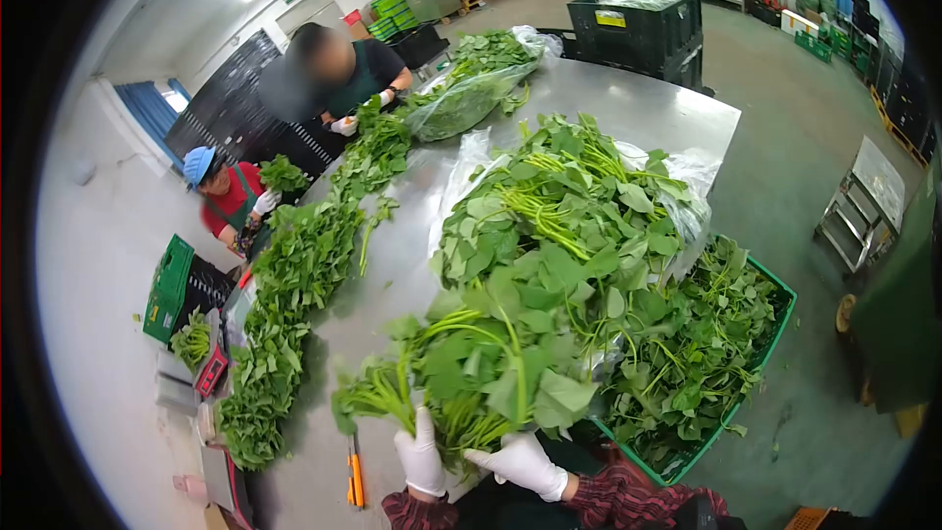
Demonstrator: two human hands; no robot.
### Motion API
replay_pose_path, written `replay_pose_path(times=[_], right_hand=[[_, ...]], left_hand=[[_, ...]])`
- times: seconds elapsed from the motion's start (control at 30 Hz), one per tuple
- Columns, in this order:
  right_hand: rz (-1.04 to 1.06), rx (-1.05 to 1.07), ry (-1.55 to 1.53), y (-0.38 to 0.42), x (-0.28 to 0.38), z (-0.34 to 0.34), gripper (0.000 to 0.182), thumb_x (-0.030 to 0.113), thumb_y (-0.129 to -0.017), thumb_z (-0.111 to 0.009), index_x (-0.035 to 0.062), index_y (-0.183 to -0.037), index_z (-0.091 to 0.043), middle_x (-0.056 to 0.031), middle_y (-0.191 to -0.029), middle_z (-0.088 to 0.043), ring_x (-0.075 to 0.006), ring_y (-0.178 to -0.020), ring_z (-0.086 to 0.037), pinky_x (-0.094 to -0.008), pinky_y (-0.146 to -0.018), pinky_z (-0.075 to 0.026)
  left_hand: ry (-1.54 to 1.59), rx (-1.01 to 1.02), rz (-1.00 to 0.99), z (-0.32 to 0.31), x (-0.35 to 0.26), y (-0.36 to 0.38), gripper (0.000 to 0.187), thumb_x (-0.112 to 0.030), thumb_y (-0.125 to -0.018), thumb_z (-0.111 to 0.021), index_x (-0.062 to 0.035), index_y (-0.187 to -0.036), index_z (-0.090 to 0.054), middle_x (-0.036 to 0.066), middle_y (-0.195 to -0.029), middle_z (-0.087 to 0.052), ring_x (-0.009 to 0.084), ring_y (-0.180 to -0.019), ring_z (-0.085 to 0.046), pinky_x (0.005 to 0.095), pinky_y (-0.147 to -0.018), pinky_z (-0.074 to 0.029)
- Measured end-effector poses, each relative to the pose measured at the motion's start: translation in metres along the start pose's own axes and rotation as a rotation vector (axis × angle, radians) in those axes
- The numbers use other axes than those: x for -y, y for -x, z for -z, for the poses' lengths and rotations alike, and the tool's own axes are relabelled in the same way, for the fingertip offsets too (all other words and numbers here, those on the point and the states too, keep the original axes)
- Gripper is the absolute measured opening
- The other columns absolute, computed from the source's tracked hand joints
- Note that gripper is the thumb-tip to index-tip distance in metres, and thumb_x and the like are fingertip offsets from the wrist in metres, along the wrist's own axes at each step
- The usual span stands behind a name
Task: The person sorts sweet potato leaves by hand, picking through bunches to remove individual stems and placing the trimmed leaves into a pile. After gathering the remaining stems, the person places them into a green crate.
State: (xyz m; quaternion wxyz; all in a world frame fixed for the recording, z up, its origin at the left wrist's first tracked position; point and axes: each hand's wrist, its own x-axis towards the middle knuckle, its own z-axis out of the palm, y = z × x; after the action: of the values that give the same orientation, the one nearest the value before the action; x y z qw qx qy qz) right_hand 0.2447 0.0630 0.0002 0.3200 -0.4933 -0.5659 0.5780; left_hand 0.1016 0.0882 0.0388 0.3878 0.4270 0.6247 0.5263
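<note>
My left hand (422, 456), in a white glove, is closed round the stem ends of a bunch of leafy greens (481, 358) at the table's near edge. From the other side my right hand (525, 466), also gloved, grips the same stems, its fingertips partly hidden by them. Long green stems and broad leaves fan out above both hands. Just beyond lies a large heap of the same greens (559, 201) on clear plastic (692, 172). An orange-handled utility knife (355, 476) rests on the metal table (392, 304) left of my left hand.
At my right is a green crate (775, 329) full of greens. Bunches (270, 363) line the table's left side, near a red scale (211, 371). Two co-workers (231, 196) stand along the far left, handling greens. Black crates (638, 25) stand beyond the table.
</note>
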Motion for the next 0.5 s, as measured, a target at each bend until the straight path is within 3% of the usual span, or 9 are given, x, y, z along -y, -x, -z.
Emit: replay_pose_path(times=[0.03, 0.1, 0.17, 0.2, 0.27, 0.33, 0.4, 0.43, 0.5], right_hand=[[0.010, 0.013, 0.008, -0.003, 0.005, 0.000, 0.041, 0.044, -0.081, -0.063, 0.0041, -0.070, -0.062, -0.0092, -0.050, -0.057, -0.0189, -0.040, -0.054, -0.0296, -0.038, -0.042], [0.791, -0.181, 0.718, -0.009, 0.013, -0.006, 0.038, 0.042, -0.080, -0.065, 0.0042, -0.083, -0.067, -0.0019, -0.046, -0.057, -0.0147, -0.037, -0.055, -0.0249, -0.038, -0.043], [0.146, 0.132, 0.072, -0.017, 0.050, 0.004, 0.049, 0.044, -0.074, -0.070, -0.0036, -0.079, -0.064, -0.0046, -0.044, -0.054, -0.0145, -0.037, -0.054, -0.0262, -0.039, -0.044], [0.050, 0.199, -0.074, -0.025, 0.061, 0.010, 0.050, 0.044, -0.073, -0.071, -0.0054, -0.076, -0.062, -0.0042, -0.043, -0.051, -0.0125, -0.036, -0.051, -0.0255, -0.038, -0.041], [0.015, 0.158, -0.005, -0.043, 0.073, 0.032, 0.045, 0.041, -0.075, -0.071, -0.0019, -0.069, -0.058, -0.0038, -0.046, -0.052, -0.0089, -0.036, -0.047, -0.0247, -0.035, -0.035], [0.143, 0.078, 0.097, -0.090, 0.011, 0.038, 0.036, 0.034, -0.077, -0.067, -0.0011, -0.079, -0.059, -0.0091, -0.053, -0.056, -0.0210, -0.047, -0.056, -0.0319, -0.045, -0.043], [0.215, -0.498, 0.706, -0.093, -0.029, 0.048, 0.036, 0.034, -0.077, -0.065, -0.0006, -0.088, -0.059, -0.0165, -0.073, -0.063, -0.0313, -0.061, -0.062, -0.0405, -0.060, -0.048], [0.432, -0.829, 0.847, -0.097, -0.048, 0.054, 0.036, 0.033, -0.079, -0.064, -0.0013, -0.088, -0.058, -0.0155, -0.065, -0.062, -0.0323, -0.060, -0.062, -0.0397, -0.061, -0.048], [0.233, -0.736, 0.490, -0.070, -0.022, 0.057, 0.032, 0.030, -0.082, -0.062, -0.0023, -0.082, -0.058, -0.0143, -0.057, -0.060, -0.0294, -0.052, -0.060, -0.0372, -0.056, -0.048]], left_hand=[[0.132, -0.057, -0.001, 0.003, -0.015, 0.010, 0.031, -0.024, -0.092, -0.054, 0.0054, -0.102, -0.059, 0.006, -0.090, -0.061, 0.0112, -0.076, -0.055, 0.0266, -0.070, -0.045], [0.234, -0.132, -0.012, 0.012, -0.037, 0.020, 0.029, -0.022, -0.094, -0.051, 0.0047, -0.104, -0.058, 0.005, -0.089, -0.061, 0.0099, -0.075, -0.055, 0.0257, -0.068, -0.046], [0.246, -0.207, -0.046, 0.033, -0.037, 0.023, 0.029, -0.021, -0.094, -0.049, 0.0045, -0.108, -0.056, 0.004, -0.089, -0.061, 0.0102, -0.075, -0.055, 0.0263, -0.070, -0.046], [0.111, -0.253, -0.117, 0.049, -0.011, 0.014, 0.029, -0.020, -0.094, -0.049, 0.0041, -0.109, -0.055, 0.003, -0.092, -0.060, 0.0107, -0.081, -0.055, 0.0258, -0.075, -0.045], [0.027, -0.191, -0.025, 0.070, -0.003, 0.003, 0.028, -0.021, -0.094, -0.050, 0.0033, -0.101, -0.061, 0.004, -0.099, -0.059, 0.0110, -0.092, -0.052, 0.0273, -0.082, -0.042], [-0.080, -0.211, 0.050, 0.089, 0.018, 0.003, 0.028, -0.021, -0.093, -0.051, 0.0032, -0.100, -0.063, 0.004, -0.102, -0.059, 0.0112, -0.096, -0.051, 0.0276, -0.084, -0.041], [0.067, -0.302, -0.012, 0.108, 0.045, -0.002, 0.028, -0.021, -0.093, -0.051, 0.0025, -0.099, -0.064, 0.005, -0.107, -0.060, 0.0100, -0.100, -0.052, 0.0265, -0.083, -0.042], [0.128, -0.315, 0.047, 0.121, 0.053, 0.005, 0.029, -0.023, -0.093, -0.052, 0.0007, -0.104, -0.064, 0.006, -0.110, -0.060, 0.0111, -0.108, -0.051, 0.0266, -0.084, -0.043], [0.265, -0.398, -0.035, 0.128, 0.062, 0.018, 0.029, -0.025, -0.094, -0.049, -0.0005, -0.104, -0.061, 0.009, -0.105, -0.062, 0.0129, -0.097, -0.058, 0.0273, -0.074, -0.049]])
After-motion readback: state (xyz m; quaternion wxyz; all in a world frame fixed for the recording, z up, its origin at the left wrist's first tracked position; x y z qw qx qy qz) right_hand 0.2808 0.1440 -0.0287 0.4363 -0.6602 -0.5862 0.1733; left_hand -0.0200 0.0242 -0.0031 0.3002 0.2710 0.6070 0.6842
